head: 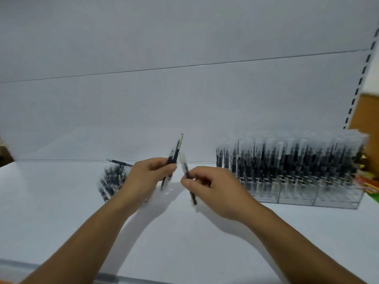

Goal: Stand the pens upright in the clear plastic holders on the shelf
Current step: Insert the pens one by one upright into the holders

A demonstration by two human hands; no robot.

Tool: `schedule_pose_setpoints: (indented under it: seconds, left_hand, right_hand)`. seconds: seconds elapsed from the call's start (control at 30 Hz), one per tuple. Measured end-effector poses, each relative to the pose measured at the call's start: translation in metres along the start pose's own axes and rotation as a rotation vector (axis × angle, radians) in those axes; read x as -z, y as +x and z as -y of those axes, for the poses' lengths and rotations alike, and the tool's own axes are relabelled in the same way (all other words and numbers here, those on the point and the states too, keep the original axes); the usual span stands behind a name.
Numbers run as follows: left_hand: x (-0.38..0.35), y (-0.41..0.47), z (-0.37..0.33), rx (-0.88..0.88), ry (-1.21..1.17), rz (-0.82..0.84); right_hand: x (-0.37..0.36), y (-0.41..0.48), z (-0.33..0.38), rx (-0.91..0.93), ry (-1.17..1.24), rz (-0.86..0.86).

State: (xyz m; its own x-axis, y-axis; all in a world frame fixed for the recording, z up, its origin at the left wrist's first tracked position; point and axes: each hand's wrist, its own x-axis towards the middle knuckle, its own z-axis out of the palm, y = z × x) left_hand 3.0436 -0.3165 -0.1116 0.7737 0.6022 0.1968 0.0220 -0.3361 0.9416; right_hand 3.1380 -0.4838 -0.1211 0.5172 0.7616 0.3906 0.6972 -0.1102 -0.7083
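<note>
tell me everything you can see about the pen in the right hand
The pen is slim, with a dark barrel and a clear, plastic-looking cap at its upper end, somewhat blurred. It is held nearly upright, slightly tilted, over the white shelf, pinched near mid-length by the right hand.

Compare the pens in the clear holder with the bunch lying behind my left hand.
The pens in the clear holder stand upright in packed rows; the loose bunch lies slanted on the shelf. The holder's pens far outnumber the bunch. Both look black with clear caps, though blurred.
</note>
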Motion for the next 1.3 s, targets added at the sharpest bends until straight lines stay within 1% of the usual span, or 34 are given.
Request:
schedule_pose_setpoints:
  seconds: [0.07,0.17,0.27,0.37,0.47,0.57,0.63,0.7,0.8,0.9,1.07,1.13,1.3]
  left_hand:
    - [-0.017,-0.008,-0.003,-0.024,-0.138,0.038]
    - [-0.05,-0.018,-0.009,-0.05,-0.326,0.066]
    - [-0.087,-0.028,-0.016,-0.087,-0.453,0.143]
    - [-0.124,-0.034,-0.025,-0.114,-0.535,0.217]
    - [-0.158,-0.034,-0.034,-0.085,-0.619,0.208]
    - [-0.186,-0.038,-0.034,-0.082,-0.688,0.214]
    - [-0.196,-0.044,-0.029,-0.044,-0.779,0.247]
    - [-0.2,-0.044,-0.021,-0.032,-0.806,0.295]
    - [-0.199,-0.042,-0.013,-0.059,-0.814,0.317]
    - [-0.197,-0.04,-0.013,-0.081,-0.854,0.264]
    - [-0.195,-0.04,-0.015,-0.092,-0.818,0.234]
    - [-0.193,-0.041,-0.016,-0.101,-0.805,0.234]
    - [-0.193,-0.044,-0.021,-0.09,-0.797,0.229]
  right_hand:
    - [0.015,-0.011,-0.003,0.003,0.041,-0.059]
    - [0.04,-0.03,-0.013,-0.02,0.036,-0.106]
    - [0.067,-0.049,-0.025,-0.065,0.053,-0.185]
    - [0.091,-0.065,-0.037,-0.131,0.138,-0.321]
    - [0.111,-0.076,-0.045,-0.17,0.228,-0.494]
    - [0.129,-0.084,-0.053,-0.164,0.237,-0.66]
    - [0.14,-0.086,-0.056,-0.148,0.246,-0.73]
    - [0.149,-0.085,-0.059,-0.133,0.227,-0.766]
    - [0.153,-0.078,-0.063,-0.137,0.151,-0.764]
    - [0.152,-0.068,-0.067,-0.152,0.118,-0.744]
    - [0.147,-0.054,-0.072,-0.16,0.008,-0.67]
    - [0.146,-0.051,-0.075,-0.187,-0.102,-0.613]
    - [0.145,-0.045,-0.071,-0.303,-0.383,-0.39]
